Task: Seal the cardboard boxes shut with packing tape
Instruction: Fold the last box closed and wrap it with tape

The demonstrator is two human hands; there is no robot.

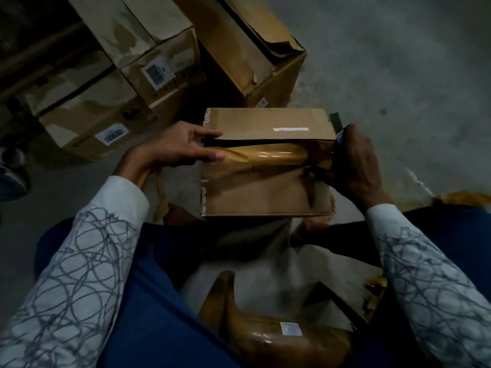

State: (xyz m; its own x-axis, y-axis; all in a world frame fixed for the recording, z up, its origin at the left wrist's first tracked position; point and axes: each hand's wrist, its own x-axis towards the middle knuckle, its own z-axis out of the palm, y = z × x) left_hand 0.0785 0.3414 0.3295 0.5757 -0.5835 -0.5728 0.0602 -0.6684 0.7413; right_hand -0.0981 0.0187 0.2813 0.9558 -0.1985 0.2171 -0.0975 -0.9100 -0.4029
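Five cardboard boxes [265, 120] [239, 49] [148, 30] [87, 112] [279, 346] show, with one packing tape strip [265, 155] and two hands [170, 150] [356, 166].

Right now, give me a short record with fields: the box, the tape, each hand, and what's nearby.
box: small cardboard box, dark gap between its top flaps
tape: brown strip along the seam, wrinkled
left: left hand presses the strip's left end with straight fingers
right: right hand grips a tape dispenser at the box's right edge
nearby: larger boxes behind it
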